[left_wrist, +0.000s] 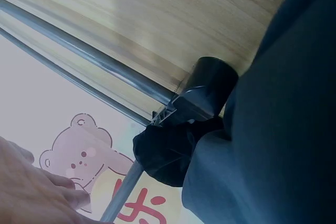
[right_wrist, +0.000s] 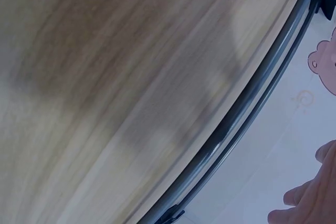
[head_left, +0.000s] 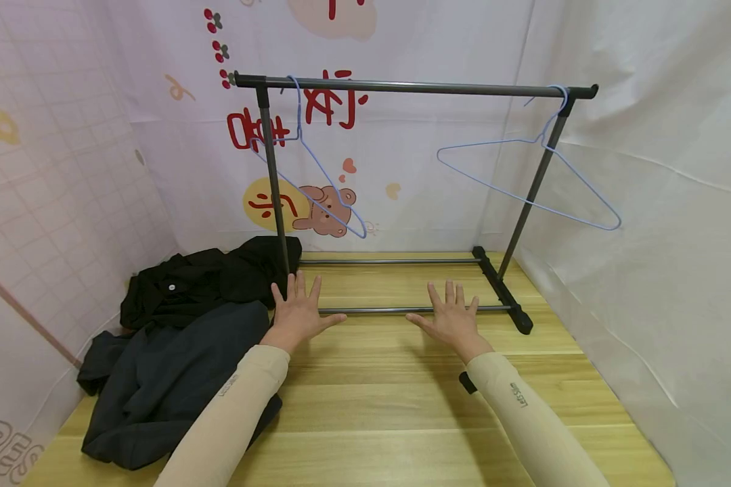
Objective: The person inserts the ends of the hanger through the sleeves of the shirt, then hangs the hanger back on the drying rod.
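Both hands are held out with fingers spread, holding nothing. My left hand (head_left: 297, 316) is beside the dark clothes, near the left post of a clothes rack (head_left: 414, 86). The right hand (head_left: 453, 321) hovers over the table by the rack's lower bar. Two blue wire hangers hang from the top rail: a left hanger (head_left: 321, 170) turned at an angle and a right hanger (head_left: 526, 201) near the right post. At the left lie a black garment (head_left: 201, 284) with a white button and a dark grey garment (head_left: 176, 379), both crumpled.
The rack's right foot (head_left: 504, 291) sits on the wooden table (head_left: 365, 433). Its left foot (left_wrist: 207, 87) is partly covered by cloth. A printed white curtain (head_left: 426, 189) stands behind, with plain sheeting (head_left: 658, 203) at the right.
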The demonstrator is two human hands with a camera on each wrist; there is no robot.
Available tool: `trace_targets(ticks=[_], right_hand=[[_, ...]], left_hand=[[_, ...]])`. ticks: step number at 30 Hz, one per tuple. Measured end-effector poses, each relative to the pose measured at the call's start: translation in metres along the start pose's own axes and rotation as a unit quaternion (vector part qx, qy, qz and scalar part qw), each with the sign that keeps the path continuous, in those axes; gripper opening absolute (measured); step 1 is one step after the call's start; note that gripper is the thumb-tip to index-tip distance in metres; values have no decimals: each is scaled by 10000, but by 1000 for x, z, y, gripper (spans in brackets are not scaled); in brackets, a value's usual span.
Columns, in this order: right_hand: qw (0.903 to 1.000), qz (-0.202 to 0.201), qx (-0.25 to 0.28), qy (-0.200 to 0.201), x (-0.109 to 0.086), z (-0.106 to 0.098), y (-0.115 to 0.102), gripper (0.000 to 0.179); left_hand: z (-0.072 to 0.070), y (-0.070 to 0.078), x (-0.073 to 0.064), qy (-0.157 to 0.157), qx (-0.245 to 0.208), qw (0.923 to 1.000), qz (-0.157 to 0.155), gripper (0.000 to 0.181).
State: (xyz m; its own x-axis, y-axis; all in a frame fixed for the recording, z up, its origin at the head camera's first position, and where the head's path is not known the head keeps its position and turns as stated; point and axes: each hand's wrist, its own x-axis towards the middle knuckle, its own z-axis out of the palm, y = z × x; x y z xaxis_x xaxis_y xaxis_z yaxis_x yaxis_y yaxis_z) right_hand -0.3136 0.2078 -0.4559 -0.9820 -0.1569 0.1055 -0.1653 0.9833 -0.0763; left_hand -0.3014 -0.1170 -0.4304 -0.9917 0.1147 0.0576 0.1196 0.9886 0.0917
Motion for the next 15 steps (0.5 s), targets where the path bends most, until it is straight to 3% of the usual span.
trace_targets(ticks=[15], right_hand=[[10000, -20, 21, -45, -1, -3, -6, 102]], left_hand=[[-4, -5, 3, -23, -52, 10000, 17, 110]])
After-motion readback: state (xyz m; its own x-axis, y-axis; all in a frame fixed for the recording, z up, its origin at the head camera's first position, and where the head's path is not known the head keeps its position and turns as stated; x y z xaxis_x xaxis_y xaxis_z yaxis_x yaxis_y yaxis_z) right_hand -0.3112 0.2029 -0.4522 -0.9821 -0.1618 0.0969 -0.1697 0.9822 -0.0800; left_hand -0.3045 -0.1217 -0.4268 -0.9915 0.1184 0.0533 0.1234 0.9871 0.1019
